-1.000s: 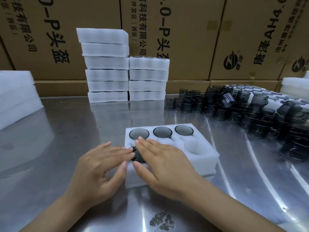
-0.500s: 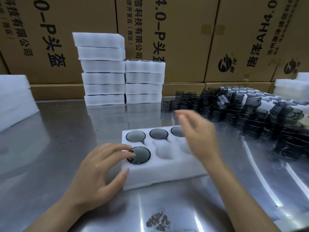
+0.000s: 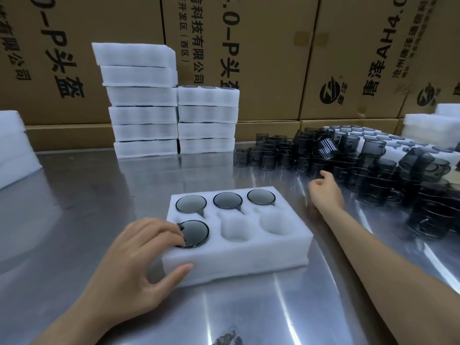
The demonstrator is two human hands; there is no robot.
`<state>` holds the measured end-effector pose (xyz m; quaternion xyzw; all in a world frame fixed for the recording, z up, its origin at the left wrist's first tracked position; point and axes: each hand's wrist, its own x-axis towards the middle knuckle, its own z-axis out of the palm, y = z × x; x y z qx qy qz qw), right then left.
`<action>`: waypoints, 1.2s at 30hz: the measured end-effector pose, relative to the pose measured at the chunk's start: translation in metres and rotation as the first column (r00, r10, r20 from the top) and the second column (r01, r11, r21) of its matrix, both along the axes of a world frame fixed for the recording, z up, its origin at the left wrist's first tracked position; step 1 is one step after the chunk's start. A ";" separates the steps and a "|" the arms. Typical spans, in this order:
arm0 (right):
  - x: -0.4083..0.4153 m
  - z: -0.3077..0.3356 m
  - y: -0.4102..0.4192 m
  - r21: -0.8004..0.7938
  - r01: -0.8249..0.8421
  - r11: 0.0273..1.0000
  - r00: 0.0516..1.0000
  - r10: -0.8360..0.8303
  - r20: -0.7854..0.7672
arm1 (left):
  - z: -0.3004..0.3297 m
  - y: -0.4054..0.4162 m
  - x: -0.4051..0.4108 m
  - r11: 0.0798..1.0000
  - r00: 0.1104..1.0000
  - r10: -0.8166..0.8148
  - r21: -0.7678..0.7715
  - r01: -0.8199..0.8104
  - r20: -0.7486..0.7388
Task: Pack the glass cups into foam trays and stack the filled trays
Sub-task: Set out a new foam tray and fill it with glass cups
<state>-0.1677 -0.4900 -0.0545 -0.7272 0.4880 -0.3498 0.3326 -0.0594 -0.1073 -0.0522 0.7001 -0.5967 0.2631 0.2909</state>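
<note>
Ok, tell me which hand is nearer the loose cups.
Right. The right hand reaches beside the loose cups; the left hand rests on the tray, fingers on its near-left cup.

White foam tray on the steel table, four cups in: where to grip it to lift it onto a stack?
Probably by the two short end walls, one hand from each side, palms in. The white foam tray is a long block, and four smoked glass cups sit flush in its top, so a top grip is unsuitable. The left hand rests at the left end; the right hand is away by the loose cups.
</note>
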 end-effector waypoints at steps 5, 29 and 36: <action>0.010 0.001 -0.021 -0.094 0.015 0.995 0.992 -0.027 -0.122 | 0.000 -0.003 0.004 1.000 1.000 0.008 -0.018 -0.009 -0.025; 0.005 -0.002 -0.032 -0.171 0.019 0.985 1.000 -0.017 0.011 | 0.004 -0.002 0.005 0.999 0.993 -0.050 -0.010 0.049 -0.107; -0.012 -0.007 0.009 -0.259 -0.065 0.964 0.998 0.070 0.008 | 0.004 -0.001 0.003 0.998 0.991 -0.055 -0.018 0.053 -0.118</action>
